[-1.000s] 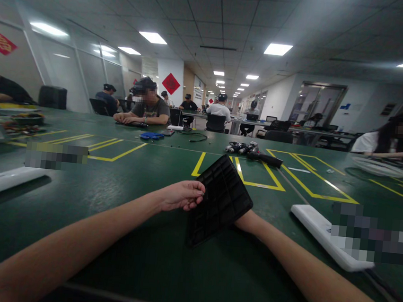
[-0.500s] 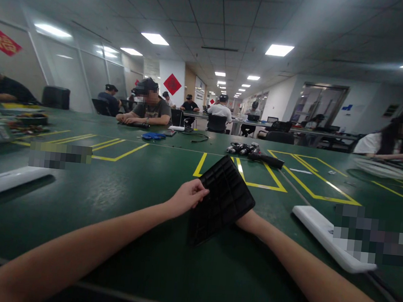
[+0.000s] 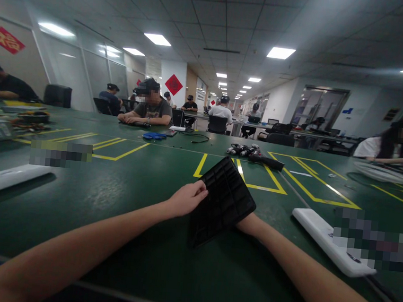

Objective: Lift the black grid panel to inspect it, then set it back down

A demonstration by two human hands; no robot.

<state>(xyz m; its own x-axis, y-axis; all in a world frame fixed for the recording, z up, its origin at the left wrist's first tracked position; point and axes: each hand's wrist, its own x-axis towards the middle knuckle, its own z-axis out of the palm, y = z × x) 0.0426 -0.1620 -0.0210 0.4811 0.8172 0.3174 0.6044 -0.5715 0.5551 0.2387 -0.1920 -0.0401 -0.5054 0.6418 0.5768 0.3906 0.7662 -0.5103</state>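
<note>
A black compartment tray (image 3: 225,198), divided into several small square cells, is held tilted above the green table (image 3: 113,256). My right hand (image 3: 248,223) supports it from behind at the lower right, and its fingers are hidden by the tray. At the tray's left edge, my left hand (image 3: 189,198) is closed, thumb and fingertips pressed together in front of the cells. Whatever lies between those fingertips is too small or hidden to make out. The contents of the dark cells do not show clearly.
White power strips (image 3: 331,242) lie on both sides. Beyond the tray are a bundle of black cables (image 3: 244,150), a black cylindrical thing (image 3: 266,162), yellow tape outlines (image 3: 265,190) and a blue item (image 3: 155,136). A co-worker (image 3: 152,106) sits across the table.
The left hand's closed fingertips have shifted slightly at the tray's left edge. Tray and right hand are nearly where they were; the whole view has tilted a little.
</note>
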